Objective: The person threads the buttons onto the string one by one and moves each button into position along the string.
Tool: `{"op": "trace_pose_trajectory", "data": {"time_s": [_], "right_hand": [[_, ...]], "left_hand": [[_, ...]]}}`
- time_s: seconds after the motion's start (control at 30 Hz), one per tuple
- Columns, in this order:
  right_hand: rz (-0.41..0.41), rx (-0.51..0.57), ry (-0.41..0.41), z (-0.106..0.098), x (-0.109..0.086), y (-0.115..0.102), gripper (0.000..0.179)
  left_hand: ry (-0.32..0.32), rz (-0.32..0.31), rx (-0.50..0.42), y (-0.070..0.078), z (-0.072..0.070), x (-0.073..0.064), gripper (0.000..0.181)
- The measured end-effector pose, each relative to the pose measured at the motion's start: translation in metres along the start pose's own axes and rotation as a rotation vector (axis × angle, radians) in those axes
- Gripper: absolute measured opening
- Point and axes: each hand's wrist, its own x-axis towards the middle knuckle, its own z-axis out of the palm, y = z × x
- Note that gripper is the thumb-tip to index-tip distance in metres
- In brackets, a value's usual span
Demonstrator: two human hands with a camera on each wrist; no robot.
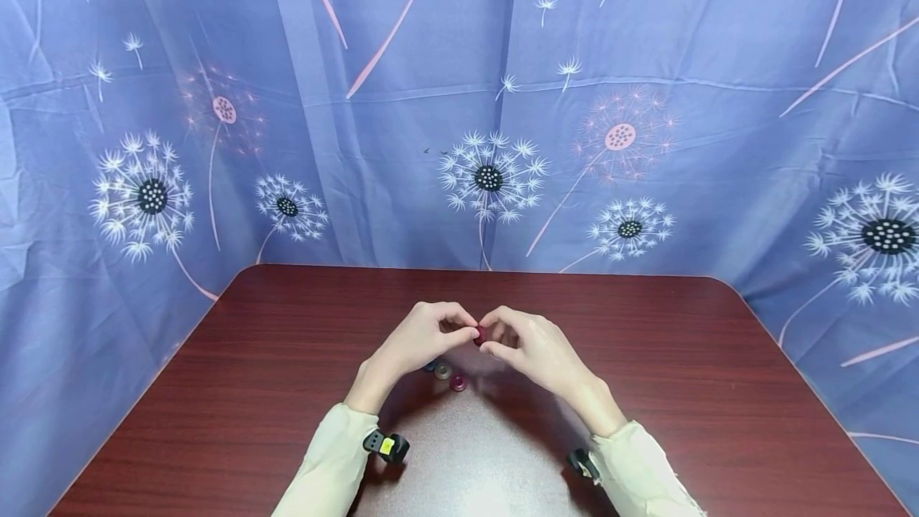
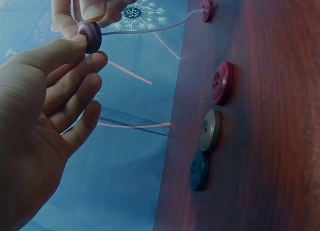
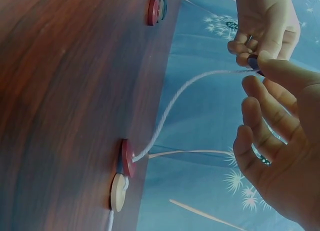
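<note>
Raised above the table, a dark red button (image 2: 93, 38) is pinched between the thumb and fingers of my left hand (image 1: 416, 337). My right hand (image 1: 537, 348) meets it from the other side, thumb and index finger at the button's edge, its other fingers loosely bent. A pale cord (image 3: 170, 103) runs from this button down to a red button (image 3: 128, 158) and a cream button (image 3: 118, 192) strung on it, both standing near the table surface in the right wrist view. The cord's other end is hidden by the fingers.
Loose on the brown table (image 1: 287, 389) near my left forearm lie a red button (image 2: 223, 83), a grey-green button (image 2: 210, 131) and a blue button (image 2: 200, 171), close together. A blue dandelion-print curtain (image 1: 388, 182) hangs behind the table and at its sides.
</note>
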Motion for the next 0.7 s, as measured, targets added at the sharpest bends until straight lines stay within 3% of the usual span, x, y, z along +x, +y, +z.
{"op": "trace_pose_trajectory", "data": {"time_s": [0.7], "right_hand": [[0.033,-0.016,-0.018,-0.0024,-0.0006,0.0005,0.022]], "left_hand": [[0.021,0.005,0.098,0.0010,-0.0012,0.0001,0.007]]}}
